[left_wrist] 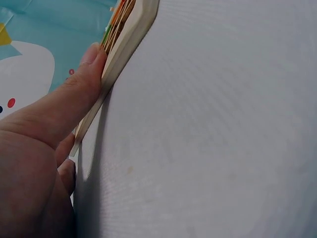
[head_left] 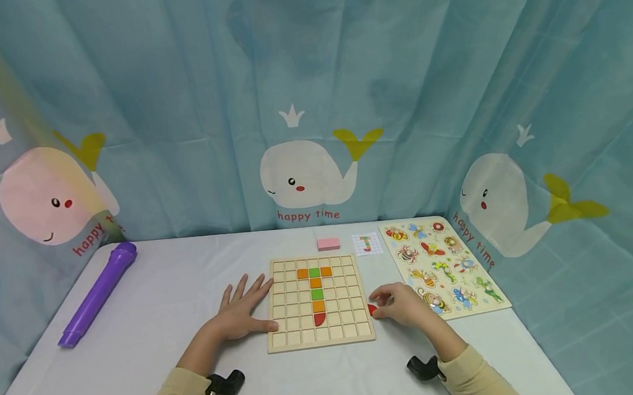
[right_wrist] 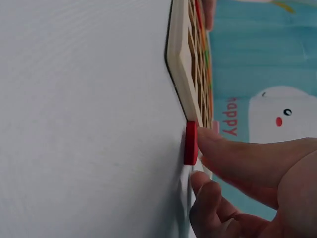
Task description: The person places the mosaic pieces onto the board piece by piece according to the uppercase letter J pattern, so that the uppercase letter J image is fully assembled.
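Note:
A square wooden grid board (head_left: 297, 340) lies on the table with a T-shaped column of orange and green squares, ending in a red rounded piece (head_left: 319, 319). My left hand (head_left: 239, 315) is at its left edge with fingers spread; the thumb (left_wrist: 91, 59) rests on the rim in the left wrist view. Just off the board's right edge, my right hand (head_left: 400, 305) has its thumb and fingers at another red rounded piece (right_wrist: 191, 144). The thumb tip is against this piece, and the fingers bend in beyond it; the index fingertip is hidden in the right wrist view.
Behind the board are a pink block (head_left: 328, 244) and a small pattern card (head_left: 367, 244). An insect picture board (head_left: 445, 268) lies to the right, close to my right hand. A purple tube (head_left: 98, 295) lies at far left. A whale-print curtain (head_left: 197, 169) surrounds the table.

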`<state>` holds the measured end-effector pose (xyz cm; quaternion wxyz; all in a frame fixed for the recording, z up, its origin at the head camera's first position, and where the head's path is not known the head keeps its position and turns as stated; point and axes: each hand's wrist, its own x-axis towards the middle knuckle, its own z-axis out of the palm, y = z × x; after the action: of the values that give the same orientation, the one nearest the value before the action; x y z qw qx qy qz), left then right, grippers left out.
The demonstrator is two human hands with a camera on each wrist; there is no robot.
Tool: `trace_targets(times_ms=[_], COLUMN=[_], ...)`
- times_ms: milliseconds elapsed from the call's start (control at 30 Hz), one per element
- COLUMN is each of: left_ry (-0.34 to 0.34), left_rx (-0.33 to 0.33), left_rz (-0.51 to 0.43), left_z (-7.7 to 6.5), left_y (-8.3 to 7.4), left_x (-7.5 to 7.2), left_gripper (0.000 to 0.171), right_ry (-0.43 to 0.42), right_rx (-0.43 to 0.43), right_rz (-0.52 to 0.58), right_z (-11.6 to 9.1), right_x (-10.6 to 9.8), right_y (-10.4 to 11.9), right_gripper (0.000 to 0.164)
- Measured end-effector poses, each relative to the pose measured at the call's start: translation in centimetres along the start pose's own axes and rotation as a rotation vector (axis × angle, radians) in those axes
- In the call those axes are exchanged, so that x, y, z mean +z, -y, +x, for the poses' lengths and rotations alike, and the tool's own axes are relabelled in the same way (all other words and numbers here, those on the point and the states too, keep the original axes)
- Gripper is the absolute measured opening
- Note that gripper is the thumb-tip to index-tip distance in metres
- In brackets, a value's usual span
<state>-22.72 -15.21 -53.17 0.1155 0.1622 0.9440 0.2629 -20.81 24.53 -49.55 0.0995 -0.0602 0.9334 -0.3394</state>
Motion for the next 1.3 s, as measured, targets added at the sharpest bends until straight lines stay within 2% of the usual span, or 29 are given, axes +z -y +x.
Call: trace_targets(times_ms=[167,500,733,867,1033,1300], left_ry=[-0.001,0.0,-0.003,0.001,0.007,0.007], left_rx=[0.002,0.006,0.001,-0.002,-0.004,-0.004], left_rz=[0.0,0.001,-0.005,-0.003,-0.01,-0.007], left_z=[0.0,-0.1,-0.2,-0.2,-0.3,-0.3], left_y=[-0.1,-0.1,-0.3,-0.3,-0.5,-0.4], left_x=[-0.1,-0.2,-0.2,-0.3,-0.3,-0.2], left_gripper=[0.113,0.112,0.112,0.112,0.112,0.111], right_ry=[0.011,0.014,-0.023,-0.038,-0.038,-0.083], right_rx=[-0.032,-0.013,-0.047,-0.084,-0.099,-0.119], right_rz=[-0.03,-0.034,-0.034,-0.054,-0.014,0.122], right_z=[0.2,0.2,0.2,0.2,0.3,0.8], right_x=[0.3,0.1,-0.4,-0.5,-0.6,-0.5], right_y=[-0.3,-0.2,0.4,1.0,2.0,3.9], right_gripper=[0.026,0.022,0.023,0.012,0.003,0.014])
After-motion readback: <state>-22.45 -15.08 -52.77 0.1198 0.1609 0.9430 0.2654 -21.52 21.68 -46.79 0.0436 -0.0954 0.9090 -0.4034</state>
